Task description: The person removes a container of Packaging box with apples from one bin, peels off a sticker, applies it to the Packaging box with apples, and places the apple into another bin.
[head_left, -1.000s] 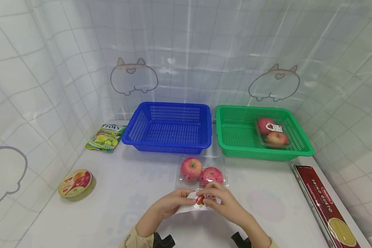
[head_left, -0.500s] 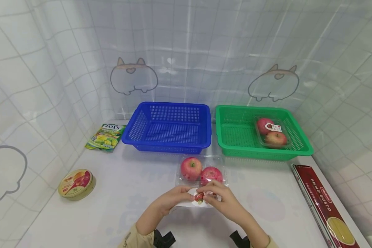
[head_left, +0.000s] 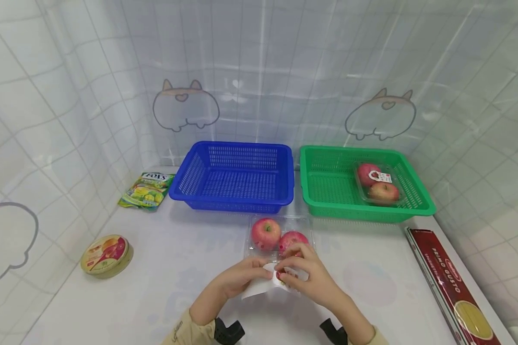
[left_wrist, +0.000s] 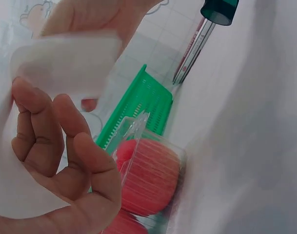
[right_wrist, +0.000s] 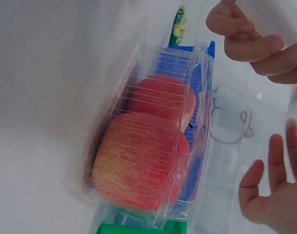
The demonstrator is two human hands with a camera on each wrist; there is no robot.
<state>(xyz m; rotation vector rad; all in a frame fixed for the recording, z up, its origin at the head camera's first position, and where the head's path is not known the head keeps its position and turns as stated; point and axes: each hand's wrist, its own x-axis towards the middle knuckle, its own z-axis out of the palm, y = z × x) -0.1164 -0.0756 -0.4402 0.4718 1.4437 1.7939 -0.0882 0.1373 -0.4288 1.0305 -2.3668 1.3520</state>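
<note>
A clear clamshell box (head_left: 278,234) with two red apples lies on the white table (head_left: 164,268), just in front of my hands. My left hand (head_left: 259,271) pinches a white backing sheet (head_left: 257,287), seen close in the left wrist view as a pale sheet (left_wrist: 65,63). Against it, my right hand (head_left: 286,272) pinches a small label with a red picture (head_left: 280,276); its upper fingers reach the box's near edge. The right wrist view shows the box (right_wrist: 148,151) side on. Most of the label is hidden by my fingers.
Behind the box stand a blue basket (head_left: 235,201) and a green basket (head_left: 328,208) holding another apple box (head_left: 379,184). A candy bag (head_left: 147,190) and round tin (head_left: 106,256) lie left. A long red pasta box (head_left: 451,285) lies right. Tiled curtain walls close in.
Both hands have moved a little away from me toward the apple box. The backing sheet now hangs lower left of the fingers, and the label is more covered by my right fingers.
</note>
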